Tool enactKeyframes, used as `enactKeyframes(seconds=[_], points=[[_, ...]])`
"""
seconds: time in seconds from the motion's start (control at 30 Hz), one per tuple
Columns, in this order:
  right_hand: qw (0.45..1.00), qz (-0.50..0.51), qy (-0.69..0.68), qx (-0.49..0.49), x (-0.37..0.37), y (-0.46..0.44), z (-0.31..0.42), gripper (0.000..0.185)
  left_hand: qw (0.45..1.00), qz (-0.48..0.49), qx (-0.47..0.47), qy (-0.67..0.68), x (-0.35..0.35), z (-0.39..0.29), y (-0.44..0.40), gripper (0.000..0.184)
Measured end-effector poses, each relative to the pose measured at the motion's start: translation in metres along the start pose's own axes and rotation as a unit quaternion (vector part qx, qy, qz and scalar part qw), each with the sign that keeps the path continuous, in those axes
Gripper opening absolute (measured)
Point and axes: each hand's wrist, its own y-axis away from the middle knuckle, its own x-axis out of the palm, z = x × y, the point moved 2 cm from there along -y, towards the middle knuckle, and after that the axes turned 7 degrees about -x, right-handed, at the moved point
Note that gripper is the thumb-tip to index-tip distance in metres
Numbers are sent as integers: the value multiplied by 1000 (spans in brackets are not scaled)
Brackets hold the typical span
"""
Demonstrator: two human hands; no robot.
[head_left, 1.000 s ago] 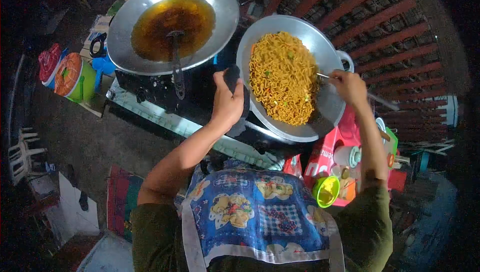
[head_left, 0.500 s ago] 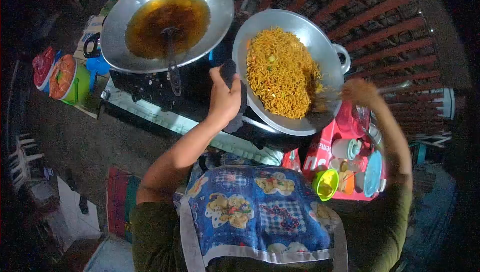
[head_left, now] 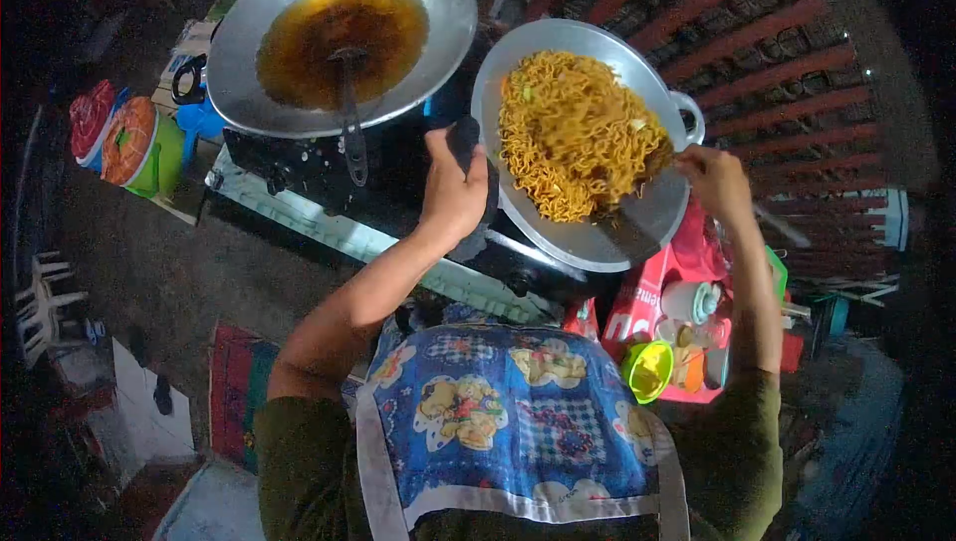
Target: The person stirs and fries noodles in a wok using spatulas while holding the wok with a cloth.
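Observation:
My left hand point(head_left: 456, 193) is wrapped round a dark cloth point(head_left: 484, 215) at the left edge of the right-hand wok point(head_left: 638, 242). That wok holds a heap of yellow-brown noodles point(head_left: 568, 133) with small green bits. Over its right side, my right hand point(head_left: 717, 183) grips a metal spatula point(head_left: 782, 225), whose handle sticks out behind the hand; its blade is hidden among the noodles. Left of it stands a second wok point(head_left: 234, 63) with brown-yellow oil point(head_left: 344, 28) and a slotted ladle point(head_left: 351, 133) resting inside, its handle over the rim.
Both woks sit on a black stove point(head_left: 299, 168). At the right are a green cup point(head_left: 649, 372), a white jar point(head_left: 687, 300) and a red-pink tray point(head_left: 637, 307). A green bucket point(head_left: 161, 158) stands at the left, and wooden slats point(head_left: 797, 103) rise behind.
My right hand has swung out to the right, then back in over the wok with the spatula. The noodles have shifted and are heaped differently. My left hand keeps its hold on the cloth.

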Motion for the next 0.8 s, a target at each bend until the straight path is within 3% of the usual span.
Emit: enactKeyframes(seconds=[0.07,0.2,0.27,0.33,0.5,0.6,0.63,0.67,0.73,0.8], points=[[991,26,131,30,-22,-1,6,20,1000,-9,-12,-15,-1,-2,2,39],[967,-2,254,-30,-53,-2,36,16,1000,-1,-11,-9,-3,-2,2,40],[951,29,307,-6,-60,-6,44,16,998,19,-46,23,-3,0,1,42],[919,5,390,-61,-49,-16,35,18,998,25,-42,35,-3,2,3,42],[921,11,375,-102,-64,-19,34,12,997,2,-23,71,0,5,1,42],[947,69,309,-55,-64,-7,9,18,997,-4,-22,74,1,7,2,41],[938,155,297,-90,-52,-2,-2,19,998,-11,-15,60,1,8,2,40],[920,240,282,-126,-35,2,-9,21,999,-18,-7,47,1,9,0,39],[942,278,155,-110,31,11,-16,22,999,-13,-4,44,3,10,-1,38],[986,109,-101,-69,110,16,-22,18,999,-11,-1,41,3,8,-1,37]])
